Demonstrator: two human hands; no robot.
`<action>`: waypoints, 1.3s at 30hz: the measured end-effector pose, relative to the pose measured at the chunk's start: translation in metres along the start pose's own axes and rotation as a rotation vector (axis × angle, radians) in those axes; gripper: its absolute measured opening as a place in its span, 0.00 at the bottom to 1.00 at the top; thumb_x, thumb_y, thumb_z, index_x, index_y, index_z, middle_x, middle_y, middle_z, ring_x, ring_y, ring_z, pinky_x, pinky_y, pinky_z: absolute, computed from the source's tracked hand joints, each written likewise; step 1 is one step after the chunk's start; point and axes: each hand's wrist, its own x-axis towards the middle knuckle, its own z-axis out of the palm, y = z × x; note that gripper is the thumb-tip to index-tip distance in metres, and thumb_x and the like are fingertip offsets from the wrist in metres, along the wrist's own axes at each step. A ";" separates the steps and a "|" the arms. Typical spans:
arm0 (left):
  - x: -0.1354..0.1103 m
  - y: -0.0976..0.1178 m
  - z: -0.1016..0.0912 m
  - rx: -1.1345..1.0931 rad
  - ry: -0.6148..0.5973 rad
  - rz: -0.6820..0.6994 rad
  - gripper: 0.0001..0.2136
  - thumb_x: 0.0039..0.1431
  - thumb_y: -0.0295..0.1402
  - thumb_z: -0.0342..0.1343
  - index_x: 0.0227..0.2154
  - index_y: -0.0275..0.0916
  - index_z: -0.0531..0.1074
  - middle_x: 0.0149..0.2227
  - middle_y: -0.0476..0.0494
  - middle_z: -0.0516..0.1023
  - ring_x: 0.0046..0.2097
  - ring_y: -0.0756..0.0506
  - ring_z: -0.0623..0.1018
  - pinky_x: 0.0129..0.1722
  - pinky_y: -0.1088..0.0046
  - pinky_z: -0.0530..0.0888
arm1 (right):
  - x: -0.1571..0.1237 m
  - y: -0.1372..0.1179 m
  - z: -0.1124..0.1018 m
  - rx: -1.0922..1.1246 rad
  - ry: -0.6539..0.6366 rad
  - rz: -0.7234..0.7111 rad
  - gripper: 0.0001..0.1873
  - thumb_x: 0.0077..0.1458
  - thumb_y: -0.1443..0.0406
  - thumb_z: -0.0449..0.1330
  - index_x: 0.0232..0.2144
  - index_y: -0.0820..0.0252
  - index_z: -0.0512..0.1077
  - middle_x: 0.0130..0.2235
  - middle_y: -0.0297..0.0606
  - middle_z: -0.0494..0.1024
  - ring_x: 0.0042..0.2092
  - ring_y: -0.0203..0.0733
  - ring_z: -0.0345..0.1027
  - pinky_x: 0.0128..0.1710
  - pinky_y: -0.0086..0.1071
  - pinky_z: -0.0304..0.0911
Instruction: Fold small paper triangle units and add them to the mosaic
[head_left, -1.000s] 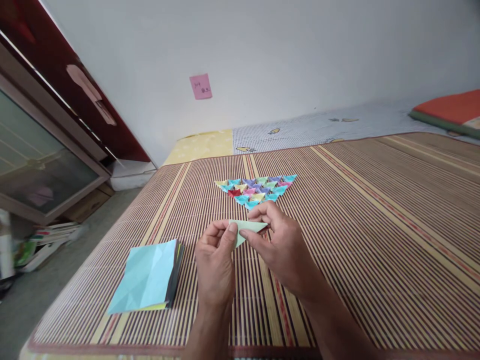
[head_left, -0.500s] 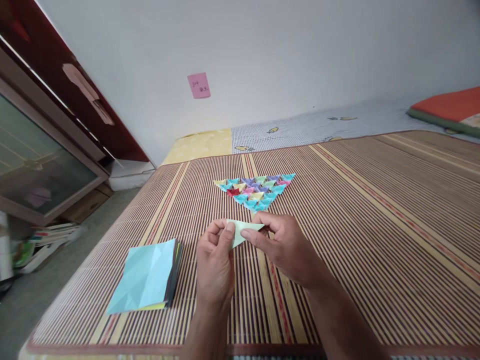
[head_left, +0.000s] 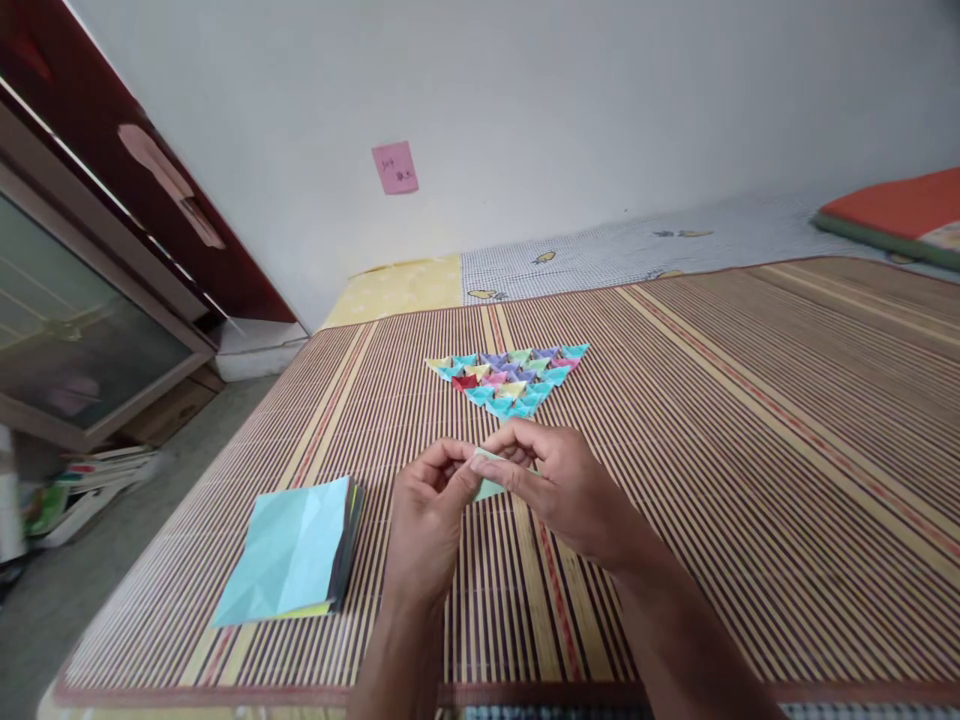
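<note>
Between both hands, above the striped mat, is a small folded piece of pale green paper (head_left: 489, 489). My left hand (head_left: 431, 515) pinches its left edge between thumb and fingers. On its other side my right hand (head_left: 559, 490) grips it, thumb in front and fingers behind, hiding much of the sheet. The two thumbs nearly meet at the paper's upper corner. Just beyond the hands lies a triangle of several small folded paper pieces (head_left: 510, 376) in blue, purple, yellow, pink, green and red.
A stack of square paper (head_left: 289, 550), light blue on top, lies left of my hands. The striped mat (head_left: 712, 480) covers the bed. A pink note (head_left: 395, 168) is on the wall. Folded orange cloth (head_left: 892, 212) lies far right; a glass-panelled door (head_left: 75, 320) stands left.
My left hand has turned inward and its fingertips have moved right, up to my right thumb. The green paper has shifted and less of it shows.
</note>
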 end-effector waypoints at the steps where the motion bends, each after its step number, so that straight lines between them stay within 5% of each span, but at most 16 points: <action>1: 0.000 0.000 0.001 0.002 -0.008 -0.002 0.06 0.60 0.35 0.66 0.32 0.39 0.79 0.29 0.50 0.79 0.33 0.50 0.75 0.37 0.75 0.70 | 0.000 0.000 0.001 -0.012 0.007 0.005 0.09 0.61 0.60 0.65 0.33 0.60 0.79 0.32 0.34 0.80 0.33 0.36 0.70 0.33 0.29 0.64; 8: 0.000 -0.002 0.007 -0.057 0.067 -0.008 0.07 0.61 0.36 0.66 0.38 0.39 0.80 0.33 0.48 0.81 0.36 0.49 0.78 0.41 0.74 0.73 | 0.001 0.007 0.002 0.008 0.039 0.013 0.10 0.59 0.63 0.63 0.27 0.61 0.74 0.25 0.30 0.71 0.28 0.34 0.63 0.27 0.29 0.58; 12: -0.001 -0.002 0.013 -0.139 0.120 -0.014 0.12 0.57 0.36 0.69 0.42 0.42 0.77 0.36 0.51 0.80 0.36 0.52 0.77 0.39 0.78 0.72 | 0.003 0.009 0.004 0.107 0.162 0.017 0.09 0.60 0.62 0.62 0.29 0.60 0.74 0.27 0.32 0.73 0.30 0.36 0.66 0.31 0.31 0.62; 15: -0.003 -0.002 0.018 -0.112 0.078 -0.033 0.14 0.52 0.33 0.72 0.38 0.39 0.75 0.33 0.51 0.80 0.35 0.52 0.76 0.37 0.79 0.71 | 0.004 0.009 0.007 0.195 0.207 0.017 0.09 0.61 0.60 0.62 0.31 0.59 0.73 0.29 0.34 0.76 0.32 0.38 0.70 0.33 0.32 0.66; 20: -0.005 -0.002 0.021 -0.048 0.071 -0.007 0.11 0.58 0.35 0.68 0.29 0.37 0.71 0.27 0.53 0.73 0.31 0.53 0.71 0.33 0.79 0.69 | 0.004 0.008 0.014 0.254 0.194 0.022 0.09 0.61 0.60 0.61 0.31 0.59 0.71 0.28 0.32 0.75 0.30 0.37 0.70 0.31 0.30 0.67; 30: -0.007 -0.004 0.019 -0.007 0.073 0.020 0.13 0.62 0.36 0.64 0.26 0.39 0.68 0.25 0.53 0.72 0.30 0.51 0.70 0.34 0.75 0.68 | 0.004 0.007 0.015 0.255 0.157 0.009 0.10 0.61 0.60 0.61 0.30 0.58 0.70 0.26 0.31 0.74 0.28 0.36 0.69 0.28 0.30 0.67; 39: -0.006 -0.004 0.020 -0.009 0.037 0.045 0.14 0.68 0.40 0.56 0.28 0.38 0.76 0.28 0.46 0.79 0.31 0.48 0.74 0.36 0.72 0.69 | 0.004 0.009 0.009 0.212 0.199 -0.013 0.10 0.61 0.60 0.61 0.30 0.58 0.70 0.25 0.32 0.75 0.28 0.38 0.70 0.30 0.32 0.68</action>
